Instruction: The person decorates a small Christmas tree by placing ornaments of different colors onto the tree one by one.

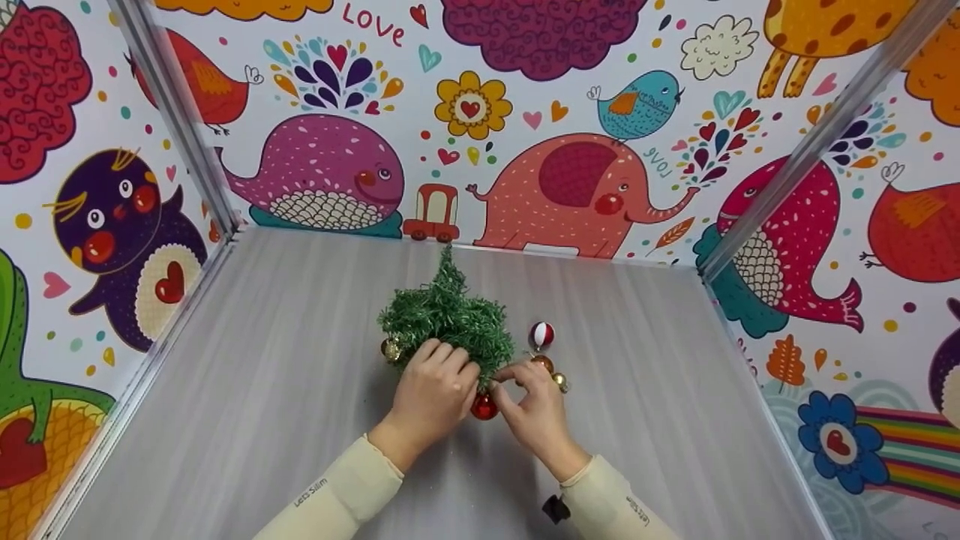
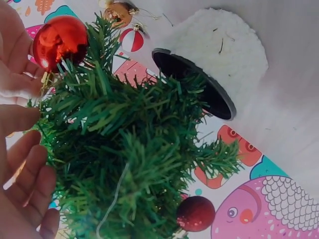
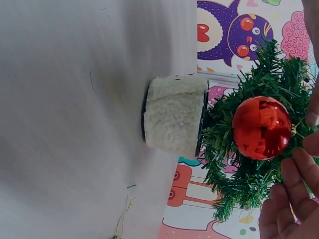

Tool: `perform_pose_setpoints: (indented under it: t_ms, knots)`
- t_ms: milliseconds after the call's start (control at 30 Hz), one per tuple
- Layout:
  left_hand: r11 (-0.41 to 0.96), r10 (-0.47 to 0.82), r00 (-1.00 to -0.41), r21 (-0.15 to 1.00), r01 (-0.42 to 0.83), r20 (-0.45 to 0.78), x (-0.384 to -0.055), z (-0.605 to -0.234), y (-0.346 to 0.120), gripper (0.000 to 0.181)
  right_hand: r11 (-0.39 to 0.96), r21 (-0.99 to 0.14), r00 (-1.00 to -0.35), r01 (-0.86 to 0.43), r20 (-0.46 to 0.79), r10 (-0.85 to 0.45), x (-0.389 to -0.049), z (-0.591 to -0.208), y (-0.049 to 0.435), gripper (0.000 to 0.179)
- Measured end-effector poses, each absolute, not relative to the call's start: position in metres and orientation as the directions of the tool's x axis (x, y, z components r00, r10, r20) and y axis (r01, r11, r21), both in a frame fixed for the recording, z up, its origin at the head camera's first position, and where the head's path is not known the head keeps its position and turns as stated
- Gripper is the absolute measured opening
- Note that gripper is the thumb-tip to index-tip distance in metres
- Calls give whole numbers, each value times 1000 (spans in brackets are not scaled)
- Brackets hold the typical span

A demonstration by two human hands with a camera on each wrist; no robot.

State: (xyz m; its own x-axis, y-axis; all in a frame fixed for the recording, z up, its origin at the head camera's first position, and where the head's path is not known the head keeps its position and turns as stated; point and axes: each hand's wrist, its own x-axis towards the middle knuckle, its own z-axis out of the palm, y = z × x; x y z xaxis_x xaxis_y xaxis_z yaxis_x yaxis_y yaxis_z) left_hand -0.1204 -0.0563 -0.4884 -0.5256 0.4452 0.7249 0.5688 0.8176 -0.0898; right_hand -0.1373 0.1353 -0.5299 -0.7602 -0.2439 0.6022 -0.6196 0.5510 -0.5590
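A small artificial Christmas tree (image 1: 450,307) stands in front of me, its white textured pot (image 2: 224,55) visible in both wrist views. A shiny red Christmas ball (image 3: 262,128) hangs at its near side, gold cap towards the branches. Beside the cap, my right hand (image 1: 536,409) pinches the ball's thin gold loop between thumb and finger. My left hand (image 1: 435,390) has curled fingers against the foliage and pinches a branch tip near that loop; its fingertips are partly hidden. A gold ball (image 1: 391,349) sits at the tree's left, and a darker red ball (image 2: 196,214) shows among the branches.
Right of the tree lie a red-and-white ball (image 1: 541,334), a copper ball (image 1: 541,364) and a small gold ball (image 1: 561,382) on the grey table (image 1: 262,360). Cartoon-printed panels (image 1: 315,165) with metal edge strips enclose the table's back and sides.
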Motion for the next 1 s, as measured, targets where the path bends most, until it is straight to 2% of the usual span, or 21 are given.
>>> perform_pose_setpoints:
  t_ms: [167,300,400,467,800,1000]
  knots:
    - [793,463,-491,-97,602,738,-120,-486,-60,16,542,-538,-739,-645,621,-263,-138,-529,140,14]
    - [803,442,-488,-90,589,752,-121,-483,-67,47,544,-546,-743,-637,621,-248,-138,-531,149,20]
    - [828,405,-522,-59,558,750,-123,-481,-72,68,550,-565,-762,-615,605,-232,-139,-532,157,20]
    - [838,390,-541,-44,545,745,-125,-481,-74,75,550,-572,-769,-609,596,-231,-140,-533,161,20]
    - [871,408,-600,-95,482,688,-125,-482,-73,83,573,-597,-806,-561,551,-215,-146,-535,182,17]
    - [870,407,-614,-83,486,676,-124,-482,-73,86,653,-581,-846,-485,501,-182,-152,-542,200,16]
